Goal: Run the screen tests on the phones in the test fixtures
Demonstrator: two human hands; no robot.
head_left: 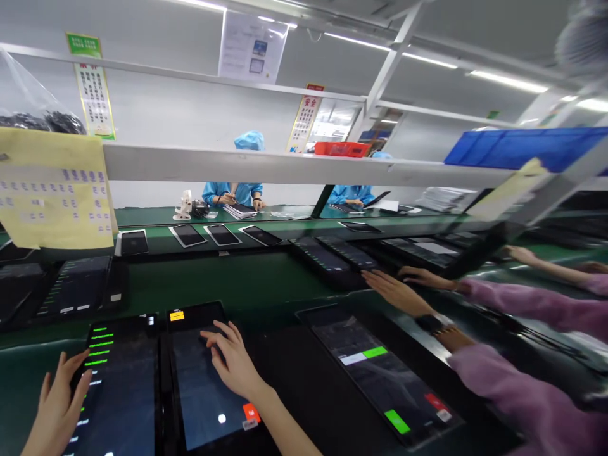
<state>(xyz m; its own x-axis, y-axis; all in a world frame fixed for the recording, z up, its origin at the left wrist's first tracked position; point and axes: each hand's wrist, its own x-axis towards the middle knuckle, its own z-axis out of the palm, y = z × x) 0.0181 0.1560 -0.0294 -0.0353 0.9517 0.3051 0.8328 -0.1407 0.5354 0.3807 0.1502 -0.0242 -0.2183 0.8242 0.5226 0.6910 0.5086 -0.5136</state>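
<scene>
- A factory line: a long green table point(228, 278) runs under white shelves point(285, 168), with capped workers in blue seated at twelve o'clock beyond a row of phones.
- Three tablets lie flat and screen-up in front of me, I judge so the screens can be tapped where they sit.
- My left hand point(59, 405), at seven o'clock, rests on the left edge of the left tablet point(118, 392), which shows green lines of text; fingers spread, grip wide, holding nothing.
- My right hand point(232, 361) lies palm-down on the middle tablet point(204, 380), forearm coming in from five o'clock, fingertips on the upper screen; grip loose, nothing held.
- At three o'clock a co-worker's hand point(396, 291) in a pink sleeve, wearing a watch, reaches across to a dark tablet point(332, 256) farther back.
- The right tablet point(384, 373) lies untouched, showing green and red bars.
</scene>
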